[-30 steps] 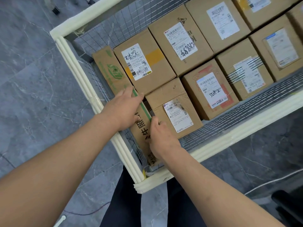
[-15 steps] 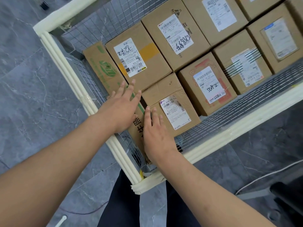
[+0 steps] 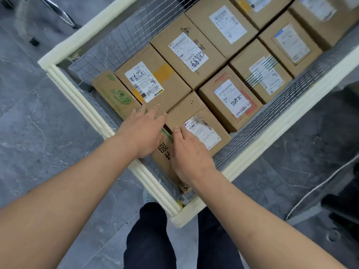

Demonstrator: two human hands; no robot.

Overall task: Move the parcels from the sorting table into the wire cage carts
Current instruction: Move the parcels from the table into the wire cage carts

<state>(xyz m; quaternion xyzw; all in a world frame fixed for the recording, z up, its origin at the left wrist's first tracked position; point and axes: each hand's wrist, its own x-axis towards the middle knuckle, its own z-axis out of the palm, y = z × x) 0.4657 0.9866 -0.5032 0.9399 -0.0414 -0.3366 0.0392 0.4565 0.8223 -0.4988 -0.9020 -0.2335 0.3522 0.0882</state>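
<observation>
Cage cart packed with parcels

Both forearms bare up to the frame edge, no sleeves, no watch or bands in view. left hand and right hand: no gloves, no rings visible, nails short. Legs in dark trousers, navy or black (hard to call in this light), plain fabric, no markings. Pale bit by the left trouser leg, possibly a shoe, too blurred to confirm.

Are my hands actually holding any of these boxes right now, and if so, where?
No. Both the left hand and right hand are open, fingers straight, over the green-printed box.
</observation>
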